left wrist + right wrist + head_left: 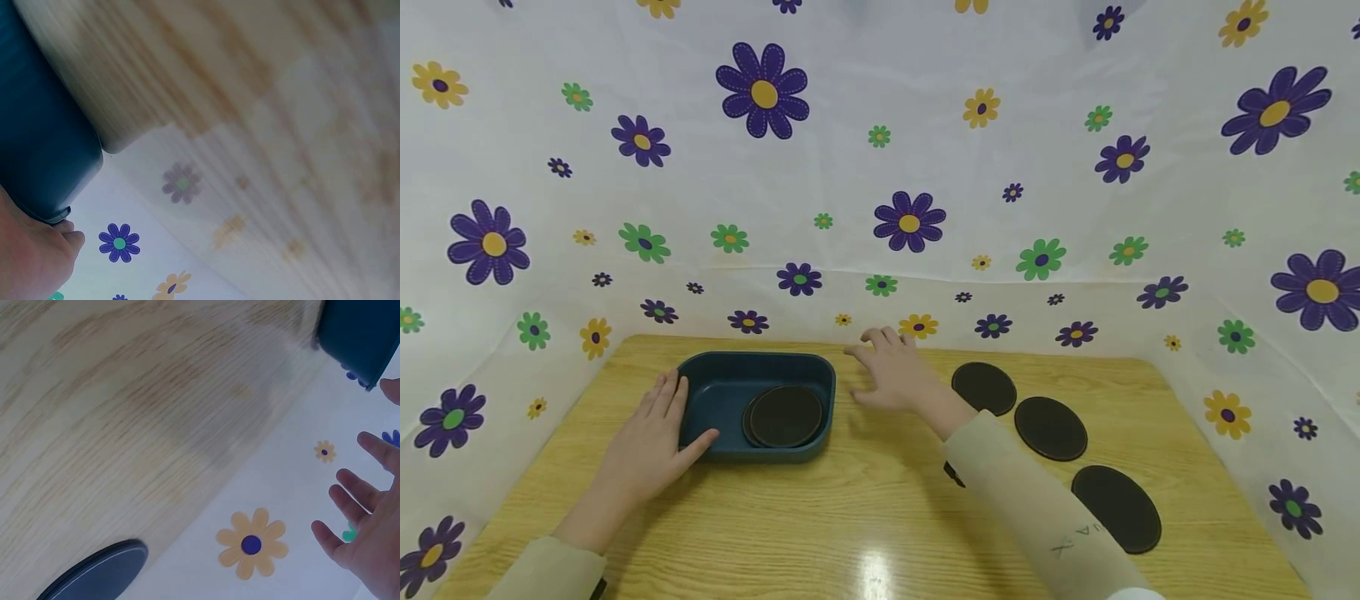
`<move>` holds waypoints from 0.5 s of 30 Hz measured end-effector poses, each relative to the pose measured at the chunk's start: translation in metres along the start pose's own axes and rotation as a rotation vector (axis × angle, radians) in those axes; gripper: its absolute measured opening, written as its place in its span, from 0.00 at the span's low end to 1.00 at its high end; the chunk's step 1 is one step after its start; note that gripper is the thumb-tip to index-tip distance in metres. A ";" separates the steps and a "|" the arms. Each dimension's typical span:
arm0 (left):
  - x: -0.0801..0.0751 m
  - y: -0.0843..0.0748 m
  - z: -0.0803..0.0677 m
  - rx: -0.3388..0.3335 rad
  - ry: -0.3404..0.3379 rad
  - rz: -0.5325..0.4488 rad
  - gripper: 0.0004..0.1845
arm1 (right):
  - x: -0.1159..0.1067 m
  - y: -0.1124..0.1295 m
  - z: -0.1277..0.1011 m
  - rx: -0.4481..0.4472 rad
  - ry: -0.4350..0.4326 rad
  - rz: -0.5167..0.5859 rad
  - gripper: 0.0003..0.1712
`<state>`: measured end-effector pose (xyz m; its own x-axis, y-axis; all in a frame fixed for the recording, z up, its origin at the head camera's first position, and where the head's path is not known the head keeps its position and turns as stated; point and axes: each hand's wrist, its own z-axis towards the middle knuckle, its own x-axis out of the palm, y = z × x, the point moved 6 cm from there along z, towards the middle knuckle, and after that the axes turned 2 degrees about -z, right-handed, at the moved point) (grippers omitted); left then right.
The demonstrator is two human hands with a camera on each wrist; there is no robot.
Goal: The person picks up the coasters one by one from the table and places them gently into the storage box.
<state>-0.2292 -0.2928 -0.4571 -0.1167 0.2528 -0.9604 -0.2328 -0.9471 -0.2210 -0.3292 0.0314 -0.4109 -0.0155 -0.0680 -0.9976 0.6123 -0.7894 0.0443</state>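
Observation:
A dark blue rectangular bin [718,417] stands on the table at left of centre. Inside it, toward its right end, lie black round coasters [786,417], one overlapping another. My left hand [647,437] rests on the bin's left rim, thumb over the front edge, fingers along the side. Just past the bin's right end, my right hand [891,371] hovers with spread, slightly bent fingers and nothing in them. The right wrist view shows that hand [369,519] apart from the bin [359,337].
Three more black discs lie in a diagonal row at right: a far one [983,387], a middle one [1051,428] and a near one [1116,508], partly behind the right sleeve. A flowered white cloth [850,167] surrounds the wooden table [790,525] at the back and sides.

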 end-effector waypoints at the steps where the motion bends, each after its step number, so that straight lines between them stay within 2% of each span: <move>1: 0.000 0.000 0.000 -0.004 0.004 -0.002 0.55 | 0.000 -0.004 -0.002 0.007 0.000 0.002 0.39; 15: -0.001 -0.001 -0.002 -0.003 -0.002 -0.013 0.55 | 0.011 -0.057 -0.027 0.106 0.021 -0.045 0.39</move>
<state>-0.2266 -0.2923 -0.4559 -0.1157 0.2652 -0.9572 -0.2317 -0.9443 -0.2337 -0.3429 0.0920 -0.4260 -0.0237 -0.0194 -0.9995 0.5241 -0.8516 0.0041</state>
